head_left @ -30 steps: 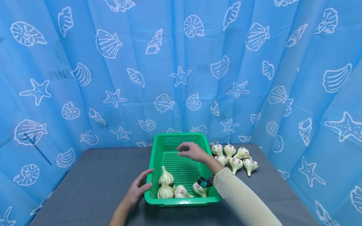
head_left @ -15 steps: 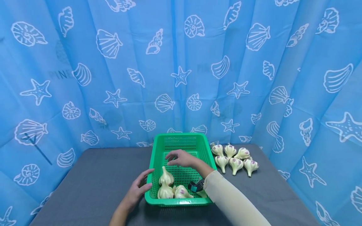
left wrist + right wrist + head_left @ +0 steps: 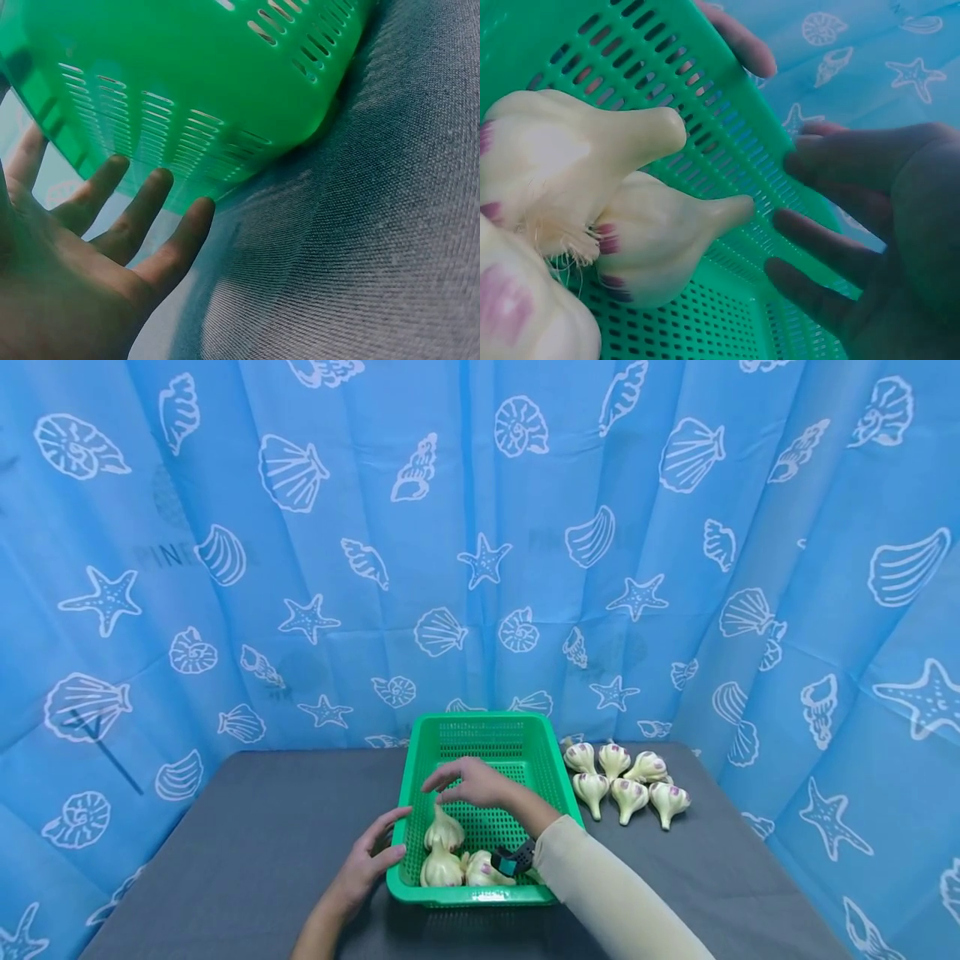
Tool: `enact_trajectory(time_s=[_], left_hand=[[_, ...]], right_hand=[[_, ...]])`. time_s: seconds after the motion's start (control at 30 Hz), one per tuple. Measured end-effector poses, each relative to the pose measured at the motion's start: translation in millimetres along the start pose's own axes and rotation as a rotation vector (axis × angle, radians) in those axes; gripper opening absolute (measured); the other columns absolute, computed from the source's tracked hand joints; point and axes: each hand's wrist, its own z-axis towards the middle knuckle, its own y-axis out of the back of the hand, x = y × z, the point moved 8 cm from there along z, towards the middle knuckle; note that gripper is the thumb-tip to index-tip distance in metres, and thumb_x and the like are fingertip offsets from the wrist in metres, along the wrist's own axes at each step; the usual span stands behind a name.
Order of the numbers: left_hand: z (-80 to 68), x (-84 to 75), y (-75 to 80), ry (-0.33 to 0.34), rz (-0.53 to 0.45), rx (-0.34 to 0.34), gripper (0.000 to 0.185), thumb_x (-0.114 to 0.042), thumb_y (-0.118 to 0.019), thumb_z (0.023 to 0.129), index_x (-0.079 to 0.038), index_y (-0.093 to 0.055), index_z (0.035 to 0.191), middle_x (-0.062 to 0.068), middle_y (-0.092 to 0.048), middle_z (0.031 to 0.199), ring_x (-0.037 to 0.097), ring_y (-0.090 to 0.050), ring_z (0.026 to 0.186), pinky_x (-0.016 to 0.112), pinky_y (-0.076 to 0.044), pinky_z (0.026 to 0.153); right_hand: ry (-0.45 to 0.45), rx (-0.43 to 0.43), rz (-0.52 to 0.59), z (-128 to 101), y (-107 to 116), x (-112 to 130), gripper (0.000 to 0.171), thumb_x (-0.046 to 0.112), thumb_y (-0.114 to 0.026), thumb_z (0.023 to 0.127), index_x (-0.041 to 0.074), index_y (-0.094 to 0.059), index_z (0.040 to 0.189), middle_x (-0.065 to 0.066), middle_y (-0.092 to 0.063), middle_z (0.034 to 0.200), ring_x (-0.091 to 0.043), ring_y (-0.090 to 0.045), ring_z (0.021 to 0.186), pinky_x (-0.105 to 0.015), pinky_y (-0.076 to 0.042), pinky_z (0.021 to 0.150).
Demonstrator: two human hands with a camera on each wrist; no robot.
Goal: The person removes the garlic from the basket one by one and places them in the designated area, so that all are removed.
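Note:
A green plastic basket with slotted walls stands on the table. Several garlic bulbs lie in its near end; one bulb rests at the left, its stem pointing away from me. My right hand hovers inside the basket, fingers loosely bent and holding nothing, fingertips close to that bulb's stem. In the right wrist view, the bulb shows just off the fingertips. My left hand is at the basket's left rim with fingers spread along the outer wall. My right wrist partly hides a bulb at the near right corner.
Outside the basket, to its right, several more garlic bulbs lie in rough rows on the grey table. Behind and around the table hangs a blue curtain printed with white shells and starfish.
My right hand has moved left and nearer across the basket, from its right side to above the left bulb. The left hand stays at the rim, and the bulbs lie as before.

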Motion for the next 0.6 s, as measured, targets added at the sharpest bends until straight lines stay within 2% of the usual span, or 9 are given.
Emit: enact_trajectory(time_s=[0.2, 0.37, 0.6], left_hand=[[0.3, 0.2, 0.0, -0.005, 0.000, 0.009, 0.052, -0.015, -0.051, 0.101, -0.007, -0.036, 0.149, 0.025, -0.030, 0.150, 0.042, -0.036, 0.132, 0.040, -0.045, 0.092], [0.9, 0.8, 0.4, -0.016, 0.026, 0.003, 0.051, -0.015, -0.051, 0.101, -0.009, -0.037, 0.149, 0.024, -0.031, 0.149, 0.040, -0.038, 0.130, 0.041, -0.046, 0.092], [1.0, -0.1, -0.1, -0.018, 0.015, 0.016, 0.052, -0.014, -0.050, 0.101, -0.008, -0.035, 0.150, 0.024, -0.031, 0.149, 0.038, -0.040, 0.129, 0.037, -0.046, 0.091]], right_hand=[[0.005, 0.133, -0.069, -3, -12, 0, 0.026, 0.009, -0.065, 0.093, 0.009, -0.070, 0.119, 0.001, -0.068, 0.115, -0.019, -0.060, 0.111, -0.029, -0.047, 0.089], [-0.033, 0.176, -0.078, -4, -17, -3, 0.028, 0.007, -0.065, 0.093, 0.009, -0.069, 0.121, -0.002, -0.067, 0.119, -0.017, -0.060, 0.112, -0.029, -0.048, 0.089], [-0.116, 0.233, -0.183, -8, -22, -11, 0.035, 0.010, -0.068, 0.091, 0.013, -0.067, 0.126, 0.003, -0.063, 0.125, -0.016, -0.054, 0.119, -0.031, -0.046, 0.093]])
